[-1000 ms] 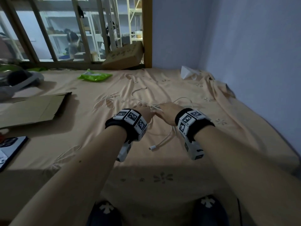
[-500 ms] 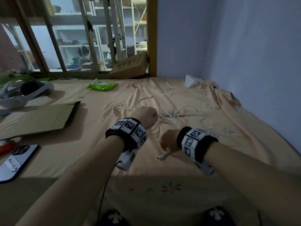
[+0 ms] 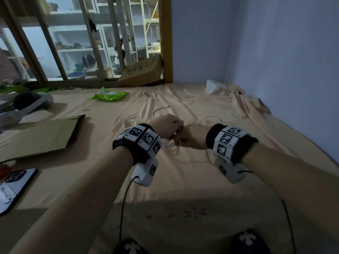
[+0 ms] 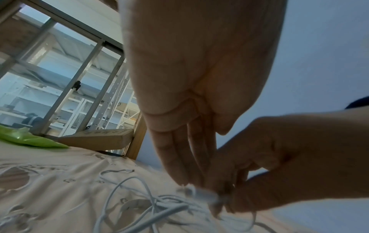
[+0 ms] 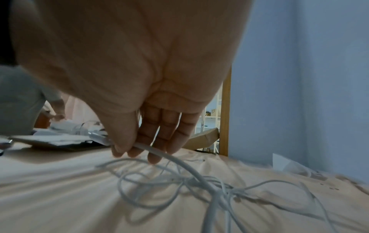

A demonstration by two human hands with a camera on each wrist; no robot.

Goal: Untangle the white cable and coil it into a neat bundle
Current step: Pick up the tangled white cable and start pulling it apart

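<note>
The white cable (image 3: 207, 119) lies in a loose tangle on the peach bed sheet (image 3: 183, 180), partly hidden under my hands. In the right wrist view my right hand (image 5: 135, 148) pinches a thick strand of the cable (image 5: 179, 164) between thumb and fingers, just above the knot (image 5: 209, 184). My left hand (image 3: 168, 125) sits knuckle to knuckle with my right hand (image 3: 190, 136). From the left wrist view its fingers (image 4: 179, 165) point down and close on the cable's plug end (image 4: 199, 193), right beside the right hand's pinch. Loops of cable (image 4: 139, 200) spread out below.
A flat cardboard sheet (image 3: 42, 136) and a phone (image 3: 12, 187) lie at the left. A green packet (image 3: 110, 95), a headset (image 3: 23, 105) and a cardboard box (image 3: 143, 72) sit along the far window rail. Crumpled white paper (image 3: 212, 87) is in the corner; a wall runs along the right.
My right hand, which had dropped back to the loose plug end near me, has come forward again to meet the left hand. The left hand stayed over the tangle.
</note>
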